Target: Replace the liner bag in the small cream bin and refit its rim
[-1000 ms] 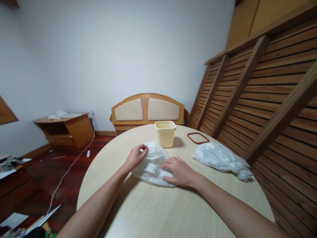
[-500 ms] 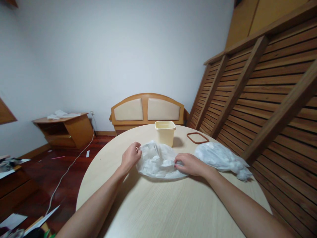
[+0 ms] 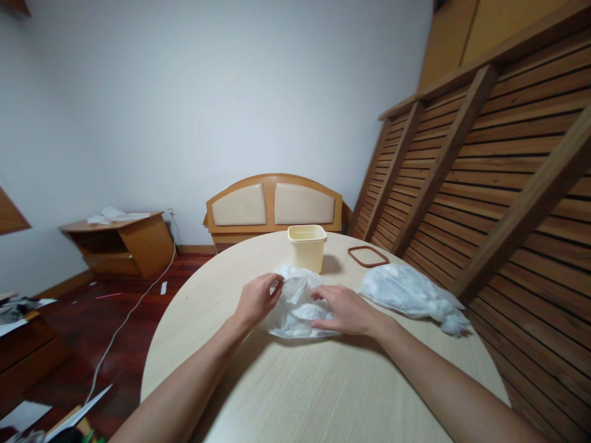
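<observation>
A crumpled, see-through white plastic bag point(image 3: 295, 311) lies on the round table point(image 3: 295, 381) between my two hands. My left hand point(image 3: 258, 298) pinches the bag's edge at its left side, thumb against fingers. Over the right part of the bag, my right hand point(image 3: 344, 311) is open, its thumb and fingers apart with nothing between them. Just behind the bag stands a cream plastic bin point(image 3: 307, 251) without a lid, upright. A brown rounded-square ring point(image 3: 368, 256) rests flat to the bin's right.
A second, knotted plastic bag point(image 3: 410, 296) full of white stuff lies at the table's right side. Slatted wooden panels point(image 3: 462, 172) lean close by on the right. Beyond the table are a headboard point(image 3: 274, 206) and a low wooden cabinet point(image 3: 115, 243).
Both hands have moved inward, and the bag is bunched narrower. My left hand has shifted right with the bag's edge. My right hand's fingers have let go and spread.
</observation>
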